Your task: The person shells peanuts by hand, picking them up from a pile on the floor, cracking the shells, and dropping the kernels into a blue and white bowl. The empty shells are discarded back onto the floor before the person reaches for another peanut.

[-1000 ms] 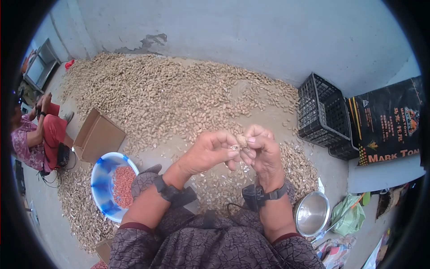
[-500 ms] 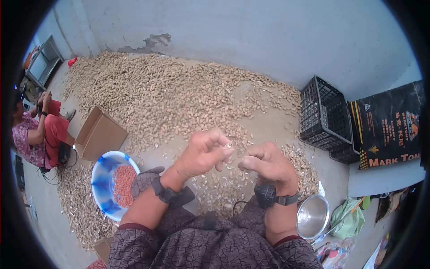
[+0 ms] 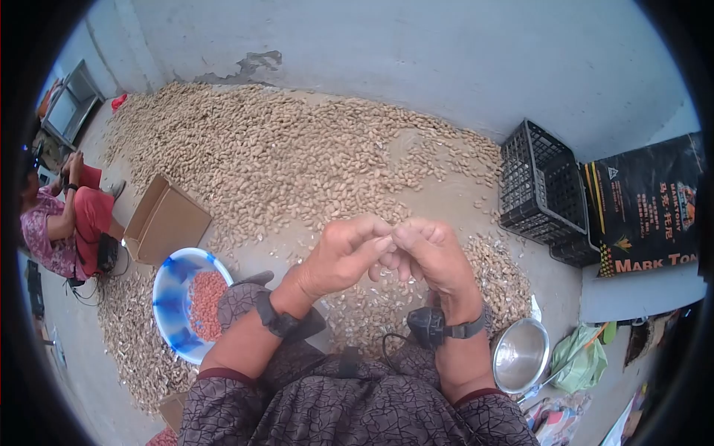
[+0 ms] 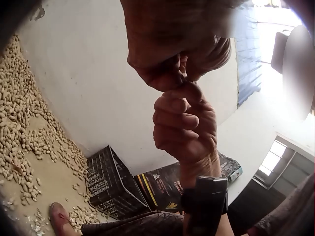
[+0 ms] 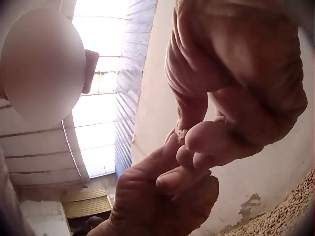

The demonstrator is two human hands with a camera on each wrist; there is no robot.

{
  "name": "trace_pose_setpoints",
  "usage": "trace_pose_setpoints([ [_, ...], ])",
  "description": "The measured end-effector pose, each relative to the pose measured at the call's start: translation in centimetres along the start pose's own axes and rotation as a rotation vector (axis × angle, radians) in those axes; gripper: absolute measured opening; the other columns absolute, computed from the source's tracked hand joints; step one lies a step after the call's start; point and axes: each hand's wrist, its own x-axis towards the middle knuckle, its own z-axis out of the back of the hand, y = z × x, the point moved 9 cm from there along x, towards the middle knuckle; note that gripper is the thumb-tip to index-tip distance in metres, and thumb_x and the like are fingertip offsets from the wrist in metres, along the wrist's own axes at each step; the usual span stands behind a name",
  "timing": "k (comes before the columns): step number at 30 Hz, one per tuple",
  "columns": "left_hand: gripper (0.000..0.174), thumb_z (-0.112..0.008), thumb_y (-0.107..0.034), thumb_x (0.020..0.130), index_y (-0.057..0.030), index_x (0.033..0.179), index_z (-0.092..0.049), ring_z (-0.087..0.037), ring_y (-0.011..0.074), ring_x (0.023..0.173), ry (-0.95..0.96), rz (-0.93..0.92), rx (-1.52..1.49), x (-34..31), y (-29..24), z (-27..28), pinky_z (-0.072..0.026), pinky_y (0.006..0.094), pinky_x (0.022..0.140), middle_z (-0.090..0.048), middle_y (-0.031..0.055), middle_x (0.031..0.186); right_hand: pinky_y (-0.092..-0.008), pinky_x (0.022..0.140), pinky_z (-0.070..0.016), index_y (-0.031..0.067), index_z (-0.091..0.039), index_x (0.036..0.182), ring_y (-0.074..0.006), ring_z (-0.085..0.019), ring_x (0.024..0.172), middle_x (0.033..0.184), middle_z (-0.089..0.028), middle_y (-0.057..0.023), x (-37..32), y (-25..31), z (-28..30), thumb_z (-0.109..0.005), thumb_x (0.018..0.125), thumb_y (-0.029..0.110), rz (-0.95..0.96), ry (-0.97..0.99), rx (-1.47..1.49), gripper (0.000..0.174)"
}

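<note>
My left hand (image 3: 346,256) and right hand (image 3: 439,260) meet at the fingertips in front of me, above the floor, in the head view. Between them a small, pale piece of peanut (image 5: 181,135) shows in the right wrist view, mostly covered by fingers. Thumb and finger of the left hand pinch it. The right hand's thumb and fingertips close on it from the other side, the remaining fingers curled. Below the hands lie broken peanut shells (image 3: 372,316). A large heap of unshelled peanuts (image 3: 282,149) spreads beyond them.
A blue-and-white basin (image 3: 167,305) with shelled red peanuts (image 3: 206,305) stands at my left, near a cardboard box (image 3: 171,223) and a seated person (image 3: 56,230). To the right are black crates (image 3: 520,182), a printed sack (image 3: 647,208), a metal bowl (image 3: 520,357) and a green bag (image 3: 576,360).
The hands held a peanut together, then parted, the left keeping an opened shell piece while the right drew away to the right. Now the right hand is back against the left fingertips.
</note>
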Motion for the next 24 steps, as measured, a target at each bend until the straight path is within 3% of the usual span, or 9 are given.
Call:
trace_pose_setpoints([
  [5,0.016,-0.048,-0.01,0.086,0.0024,0.096,-0.05,-0.058,0.0121,0.066,0.005,0.017,-0.154,0.3,1.1,0.0,-0.049,0.0232,0.058,-0.058,0.0081,0.077,-0.0159,0.042,-0.039,-0.0005,-0.057,0.079,-0.0066,-0.054,0.051,0.063,-0.059,-0.0046,0.3,0.5,0.1,-0.056,0.084,0.022,0.106,-0.068,0.062,0.023],
  [7,0.017,-0.049,-0.011,0.085,0.0018,0.097,-0.05,-0.057,0.0119,0.063,-0.018,0.003,-0.208,0.5,1.1,0.2,-0.0484,0.023,0.058,-0.057,0.0077,0.077,-0.0186,0.051,-0.045,-0.003,-0.055,0.088,-0.008,-0.056,0.057,0.069,-0.06,-0.0049,0.3,0.5,0.2,-0.06,0.081,0.012,0.082,-0.093,0.108,0.017],
  [10,0.017,-0.051,-0.012,0.085,0.0013,0.095,-0.05,-0.058,0.0123,0.069,-0.063,0.055,-0.277,0.6,1.6,0.8,-0.0489,0.0248,0.063,-0.057,0.0063,0.079,-0.0207,0.058,-0.0481,-0.0037,-0.053,0.094,-0.009,-0.058,0.064,0.077,-0.06,-0.0053,0.6,0.7,-0.1,-0.062,0.077,0.006,0.157,-0.038,0.125,0.021],
  [13,0.023,-0.051,-0.013,0.085,0.0033,0.101,-0.051,-0.059,0.0145,0.079,-0.072,0.061,-0.342,0.6,1.9,1.0,-0.0485,0.0259,0.071,-0.059,0.0076,0.087,-0.0214,0.064,-0.0489,-0.0032,-0.053,0.098,-0.0088,-0.057,0.071,0.083,-0.059,-0.0052,0.6,0.6,-0.2,-0.063,0.075,0.002,0.168,-0.027,0.099,0.026],
  [15,0.027,-0.05,-0.012,0.086,0.0039,0.108,-0.053,-0.058,0.0149,0.086,-0.076,0.063,-0.317,0.6,1.7,0.6,-0.047,0.0265,0.076,-0.06,0.0097,0.095,-0.0211,0.064,-0.0483,-0.003,-0.053,0.1,-0.0082,-0.057,0.072,0.084,-0.059,-0.0046,0.7,0.7,-0.3,-0.063,0.074,0.002,0.153,-0.017,0.098,0.029],
  [18,0.028,-0.048,-0.01,0.086,0.0033,0.11,-0.054,-0.056,0.0123,0.086,0.003,0.084,-0.298,0.6,2.6,0.3,-0.0483,0.0255,0.072,-0.059,0.0091,0.098,-0.0202,0.063,-0.0471,-0.0022,-0.053,0.104,-0.007,-0.055,0.072,0.084,-0.058,-0.0032,0.5,0.7,-0.4,-0.064,0.073,0.003,0.116,-0.013,0.074,0.033],
  [21,0.029,-0.048,-0.015,0.088,0.0043,0.108,-0.055,-0.056,0.0122,0.085,-0.01,0.105,-0.109,0.4,2.2,0.2,-0.0457,0.0248,0.075,-0.06,0.0091,0.097,-0.0186,0.06,-0.0446,-0.0009,-0.055,0.104,-0.0053,-0.052,0.07,0.082,-0.057,-0.001,0.5,0.3,-0.7,-0.065,0.073,0.004,0.074,0.013,0.079,0.033],
  [24,0.03,-0.047,-0.017,0.089,0.0047,0.108,-0.055,-0.055,0.0106,0.086,0.008,0.063,-0.129,0.4,1.5,-0.2,-0.0451,0.0237,0.076,-0.06,0.0069,0.096,-0.0171,0.056,-0.0414,0.0003,-0.058,0.1,-0.0037,-0.049,0.066,0.078,-0.057,0.0011,0.6,0.0,-0.9,-0.065,0.073,0.005,0.067,0.033,0.083,0.028],
])
